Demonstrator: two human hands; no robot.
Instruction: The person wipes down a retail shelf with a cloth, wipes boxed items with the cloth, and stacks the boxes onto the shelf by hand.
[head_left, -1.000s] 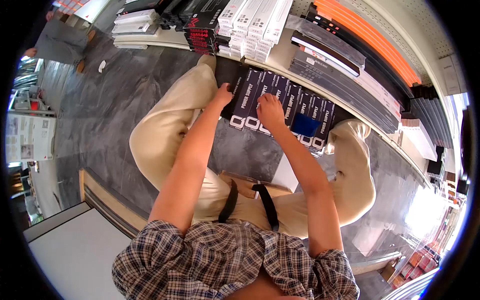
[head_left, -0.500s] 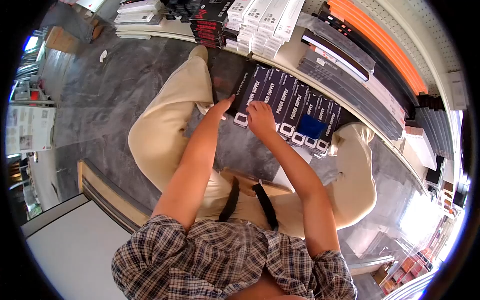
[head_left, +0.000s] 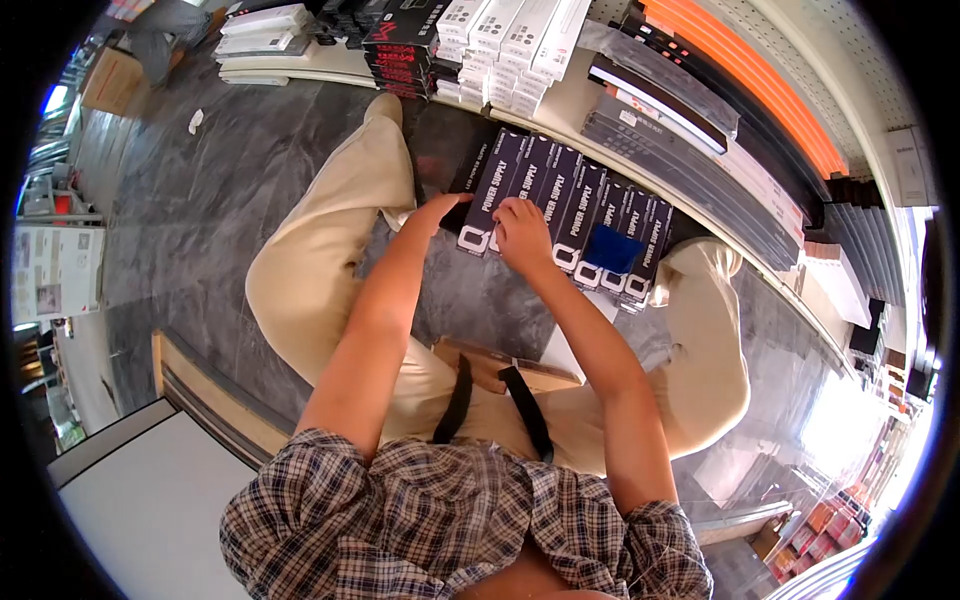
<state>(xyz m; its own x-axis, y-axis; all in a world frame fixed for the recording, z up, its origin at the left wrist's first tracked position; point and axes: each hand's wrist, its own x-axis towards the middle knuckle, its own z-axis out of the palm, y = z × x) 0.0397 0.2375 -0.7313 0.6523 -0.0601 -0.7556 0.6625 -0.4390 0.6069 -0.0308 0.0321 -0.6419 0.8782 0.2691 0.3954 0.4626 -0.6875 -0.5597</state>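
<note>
Power supply boxes (head_left: 577,215) lie in a row. Right fingers (head_left: 512,209) bend over them, left fingers (head_left: 456,200) at one end; grips unclear.

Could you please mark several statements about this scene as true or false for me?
1. The right hand is on the row of POWER SUPPLY boxes. True.
2. The left hand is at the right end of that row. False: it is at the left end.
3. The blue piece lies on the bare floor. False: it lies on top of the boxes, towards the right end of the row.
4. White boxes are stacked on the shelf. True.
5. The trousers are black. False: they are cream.
</note>
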